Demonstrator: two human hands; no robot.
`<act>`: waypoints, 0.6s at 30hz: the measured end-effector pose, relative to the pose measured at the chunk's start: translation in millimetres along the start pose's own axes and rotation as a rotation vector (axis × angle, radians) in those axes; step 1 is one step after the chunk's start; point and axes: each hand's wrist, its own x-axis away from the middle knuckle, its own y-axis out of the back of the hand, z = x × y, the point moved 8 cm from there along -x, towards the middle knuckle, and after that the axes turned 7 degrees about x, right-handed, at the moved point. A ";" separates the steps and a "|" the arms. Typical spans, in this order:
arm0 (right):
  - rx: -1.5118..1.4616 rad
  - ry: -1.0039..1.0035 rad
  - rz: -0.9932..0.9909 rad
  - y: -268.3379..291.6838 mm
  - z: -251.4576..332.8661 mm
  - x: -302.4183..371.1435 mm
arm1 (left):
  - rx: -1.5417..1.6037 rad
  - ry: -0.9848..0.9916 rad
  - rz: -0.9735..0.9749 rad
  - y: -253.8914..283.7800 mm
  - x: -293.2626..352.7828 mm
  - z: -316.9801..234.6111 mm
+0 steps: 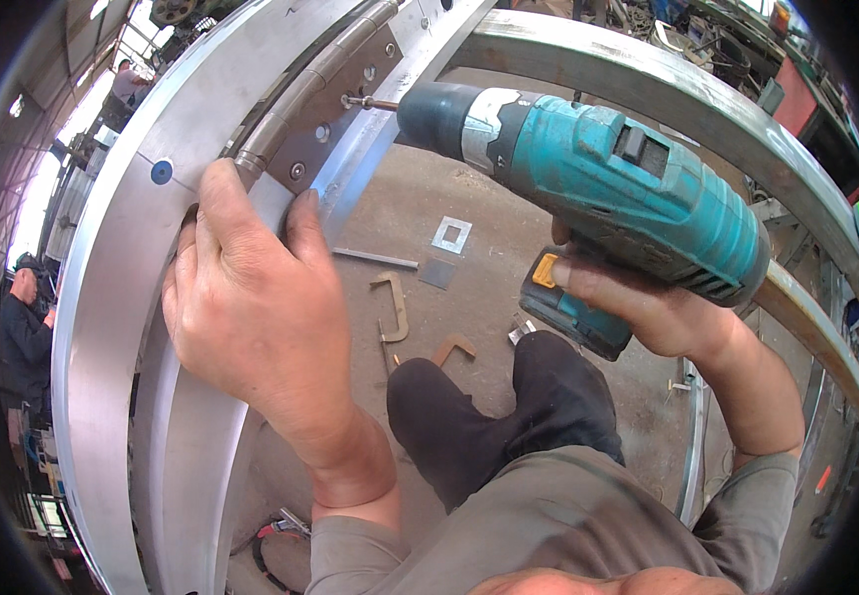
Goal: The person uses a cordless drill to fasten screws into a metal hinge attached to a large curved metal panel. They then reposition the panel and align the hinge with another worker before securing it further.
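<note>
My right hand (648,307) is wrapped round the grip of a teal and black cordless drill (638,188). The drill points left, and its driver bit (375,103) meets a screw in one hole of a brown metal hinge (325,124). That hinge lies along a silvery metal frame (142,258); other screw heads show in its holes. At the hinge's lower end my left hand (261,307) is closed, index finger by the barrel and thumb by the leaf's edge. Its other fingers curl over the frame's edge, their tips hidden.
Curved metal tubing (668,74) arches across the far and right sides. On the floor lie a C-shaped clamp (390,305), a square plate with a hole (451,235), a dark square (437,274) and a metal strip (375,259). Another person (25,327) is at far left.
</note>
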 end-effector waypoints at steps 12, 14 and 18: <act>0.031 0.018 -0.004 -0.2 0.5 0.1 | 0.011 0.003 0.003 0.0 0.2 0.6; 0.029 0.028 -0.007 -0.3 0.7 0.0 | 0.008 0.010 0.003 -0.2 0.4 0.9; -0.002 -0.003 -0.012 -0.3 -1.2 1.5 | -0.001 0.006 0.001 0.1 1.0 0.5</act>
